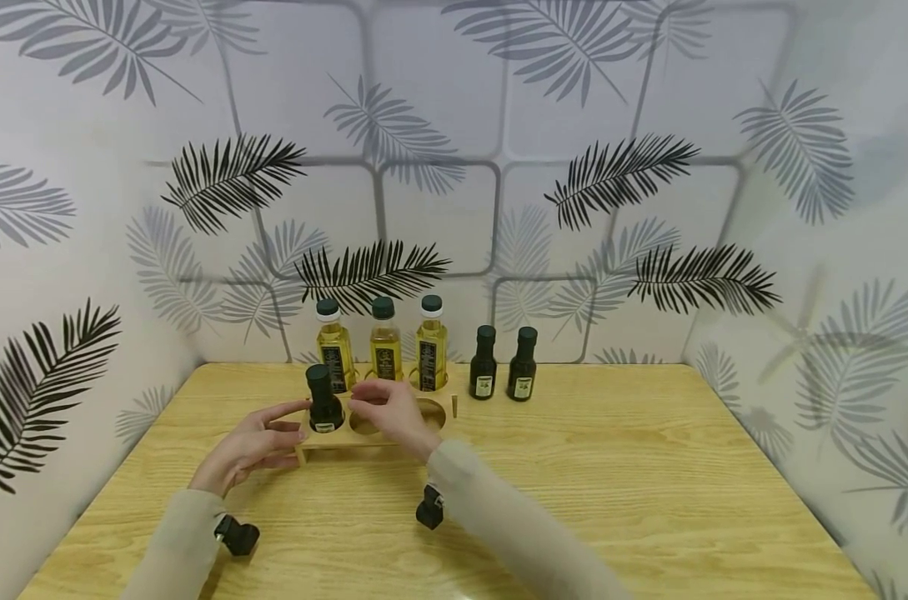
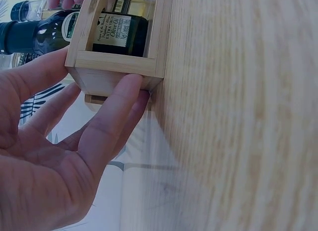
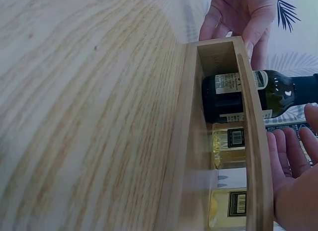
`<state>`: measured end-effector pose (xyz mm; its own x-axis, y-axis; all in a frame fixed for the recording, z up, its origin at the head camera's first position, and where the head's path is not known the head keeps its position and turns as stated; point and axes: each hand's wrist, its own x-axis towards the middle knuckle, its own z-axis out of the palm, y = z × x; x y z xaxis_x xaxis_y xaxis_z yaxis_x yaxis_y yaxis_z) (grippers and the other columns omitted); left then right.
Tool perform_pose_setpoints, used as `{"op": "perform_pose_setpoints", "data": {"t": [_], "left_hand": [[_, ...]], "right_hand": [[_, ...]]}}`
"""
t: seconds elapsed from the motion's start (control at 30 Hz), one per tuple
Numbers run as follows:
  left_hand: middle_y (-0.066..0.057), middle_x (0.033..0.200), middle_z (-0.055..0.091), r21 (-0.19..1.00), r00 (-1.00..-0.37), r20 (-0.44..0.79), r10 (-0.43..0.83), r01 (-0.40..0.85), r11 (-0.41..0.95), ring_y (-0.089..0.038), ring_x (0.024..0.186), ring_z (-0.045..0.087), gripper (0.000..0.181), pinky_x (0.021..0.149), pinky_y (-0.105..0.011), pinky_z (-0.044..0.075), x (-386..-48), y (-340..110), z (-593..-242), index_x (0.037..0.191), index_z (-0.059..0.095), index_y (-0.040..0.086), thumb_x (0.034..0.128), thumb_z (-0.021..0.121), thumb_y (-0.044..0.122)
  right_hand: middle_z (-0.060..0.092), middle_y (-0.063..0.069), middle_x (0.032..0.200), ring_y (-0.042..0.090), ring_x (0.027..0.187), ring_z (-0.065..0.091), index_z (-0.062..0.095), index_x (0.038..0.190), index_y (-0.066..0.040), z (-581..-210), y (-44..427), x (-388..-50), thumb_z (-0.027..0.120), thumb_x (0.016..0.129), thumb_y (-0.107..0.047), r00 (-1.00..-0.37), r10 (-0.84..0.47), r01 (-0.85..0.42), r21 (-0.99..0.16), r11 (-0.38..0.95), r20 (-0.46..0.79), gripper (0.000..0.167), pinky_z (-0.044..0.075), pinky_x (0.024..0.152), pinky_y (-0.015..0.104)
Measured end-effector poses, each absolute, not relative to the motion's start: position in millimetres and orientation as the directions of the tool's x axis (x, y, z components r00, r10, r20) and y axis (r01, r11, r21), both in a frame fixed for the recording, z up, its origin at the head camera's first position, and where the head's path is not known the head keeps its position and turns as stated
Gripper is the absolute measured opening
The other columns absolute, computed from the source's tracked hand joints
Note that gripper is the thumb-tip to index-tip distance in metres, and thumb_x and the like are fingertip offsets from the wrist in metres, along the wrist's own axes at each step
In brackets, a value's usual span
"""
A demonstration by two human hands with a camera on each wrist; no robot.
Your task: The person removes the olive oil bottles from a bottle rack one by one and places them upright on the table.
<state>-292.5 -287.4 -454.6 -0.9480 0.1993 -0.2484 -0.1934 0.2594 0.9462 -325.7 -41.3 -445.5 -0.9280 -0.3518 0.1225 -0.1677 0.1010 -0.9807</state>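
A light wooden rack (image 1: 382, 435) stands toward the back of the table, left of centre. My left hand (image 1: 245, 447) is at its left end; in the left wrist view fairly straight fingers (image 2: 112, 114) touch the end panel. A dark green olive oil bottle (image 1: 323, 400) stands upright in the front-left hole, its label (image 2: 112, 30) showing through the rack's open side. My right hand (image 1: 397, 414) is above the front row, just right of that bottle. Its fingers (image 3: 293, 151) are slightly bent, with nothing visible between them.
Three bottles of yellow oil, left (image 1: 335, 346), middle (image 1: 385, 346) and right (image 1: 431, 346), fill the rack's back row. Two dark bottles, one (image 1: 484, 364) beside another (image 1: 523, 367), stand on the table (image 1: 611, 483) right of the rack. A leaf-patterned wall (image 1: 438, 225) rises behind.
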Motion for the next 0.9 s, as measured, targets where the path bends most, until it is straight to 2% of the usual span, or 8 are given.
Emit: {"op": "perform_pose_setpoints", "data": {"t": [0.23, 0.67, 0.9], "left_hand": [[-0.033, 0.150, 0.029, 0.944, -0.947, -0.252, 0.200, -0.194, 0.268, -0.026, 0.114, 0.059, 0.067, 0.088, -0.045, 0.057, -294, -285, -453, 0.155, 0.031, 0.013, 0.0959, 0.064, 0.013], [-0.033, 0.150, 0.030, 0.941, -0.949, -0.251, 0.188, -0.194, 0.277, -0.031, 0.121, 0.056, 0.070, 0.089, -0.044, 0.057, -285, -289, -457, 0.155, 0.032, 0.013, 0.0946, 0.066, 0.018], [-0.033, 0.150, 0.030, 0.945, -0.952, -0.235, 0.195, -0.178, 0.273, -0.033, 0.122, 0.055, 0.069, 0.089, -0.045, 0.057, -290, -285, -454, 0.155, 0.032, 0.014, 0.0950, 0.066, 0.019]], "right_hand": [[0.071, 0.004, 0.114, 0.013, 0.100, 0.066, 0.068, 0.123, -0.007, -446, -42, -329, 0.072, 0.091, -0.021, -0.932, -0.342, -0.165, -0.980, 0.108, 0.119, 0.035, 0.057, 0.084, 0.030], [0.070, 0.003, 0.119, 0.012, 0.102, 0.065, 0.069, 0.124, -0.013, -451, -57, -327, 0.074, 0.089, -0.025, -0.925, -0.361, -0.191, -0.966, 0.177, 0.117, 0.037, 0.057, 0.085, 0.029], [0.070, 0.003, 0.119, 0.013, 0.103, 0.066, 0.069, 0.124, -0.014, -449, -60, -330, 0.074, 0.089, -0.025, -0.927, -0.345, -0.208, -0.965, 0.158, 0.143, 0.037, 0.057, 0.085, 0.030]]}}
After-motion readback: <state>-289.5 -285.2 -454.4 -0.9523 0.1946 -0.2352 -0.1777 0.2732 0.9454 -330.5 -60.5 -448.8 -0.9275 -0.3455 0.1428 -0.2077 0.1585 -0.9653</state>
